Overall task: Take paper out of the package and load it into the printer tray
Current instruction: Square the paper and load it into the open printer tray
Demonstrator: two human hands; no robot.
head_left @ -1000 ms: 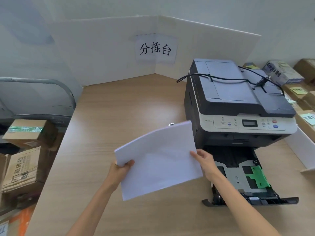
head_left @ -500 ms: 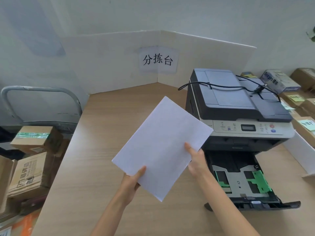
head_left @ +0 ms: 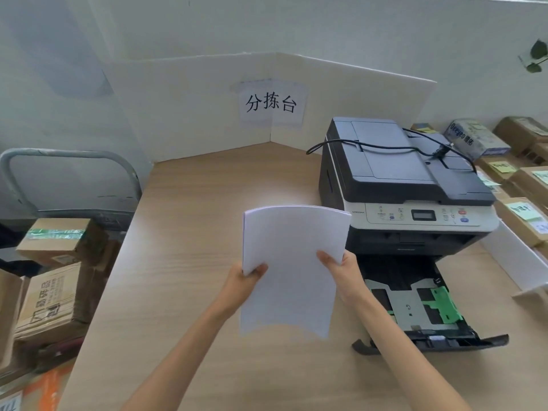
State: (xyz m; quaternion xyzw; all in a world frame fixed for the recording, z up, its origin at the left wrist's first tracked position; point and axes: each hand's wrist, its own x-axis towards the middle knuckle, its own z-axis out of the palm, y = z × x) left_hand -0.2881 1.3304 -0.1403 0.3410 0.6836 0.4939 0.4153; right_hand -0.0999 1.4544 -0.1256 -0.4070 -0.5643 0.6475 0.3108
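A thin stack of white paper (head_left: 292, 262) is held upright above the wooden table (head_left: 192, 232), its long side pointing away from me and slightly bowed. My left hand (head_left: 244, 281) grips its left edge and my right hand (head_left: 341, 272) grips its right edge. To the right stands the dark grey and white printer (head_left: 400, 185). Its paper tray (head_left: 415, 310) is pulled out toward me, with green guides visible and no paper in it. The paper hangs just left of the tray. No paper package is in view.
A black cable (head_left: 385, 146) lies over the printer lid. A white folded partition (head_left: 207, 108) with a printed sign stands behind the table. Cardboard boxes (head_left: 56, 280) and a trolley handle (head_left: 68, 161) are on the left; more boxes (head_left: 522, 209) are at the right.
The paper has been turned from lying sideways, through a diagonal, to lengthwise and upright. Both hands kept hold and now grip its two long edges.
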